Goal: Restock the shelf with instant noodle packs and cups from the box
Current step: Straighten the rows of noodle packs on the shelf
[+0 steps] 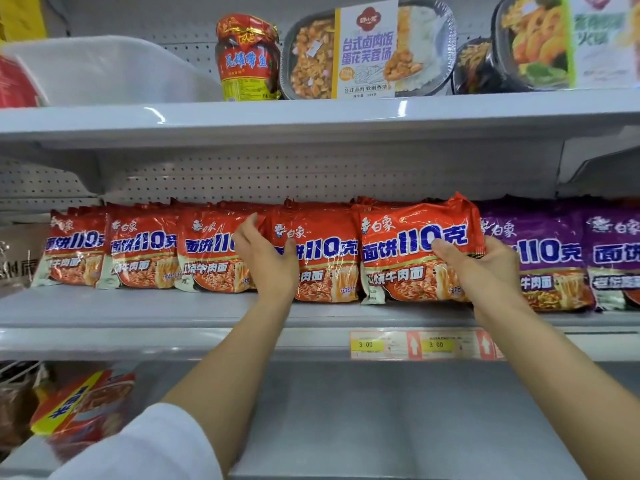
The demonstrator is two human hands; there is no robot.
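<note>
A row of red instant noodle packs stands on the middle shelf (173,306). My right hand (485,268) grips the rightmost red pack (415,237) at its lower right corner, thumb on the front, and the pack sits slightly raised and forward of the row. My left hand (266,258) is on the left edge of the neighbouring red pack (325,258), with its fingers reaching between that pack and the one to its left (207,258). The box is not in view.
Purple noodle packs (540,251) fill the shelf to the right. The top shelf holds a red jar (247,57), foil meal trays (367,50) and a white tub (104,71). The lower shelf (346,410) has a red pack (83,407) at its left. Price tags (415,344) line the shelf edge.
</note>
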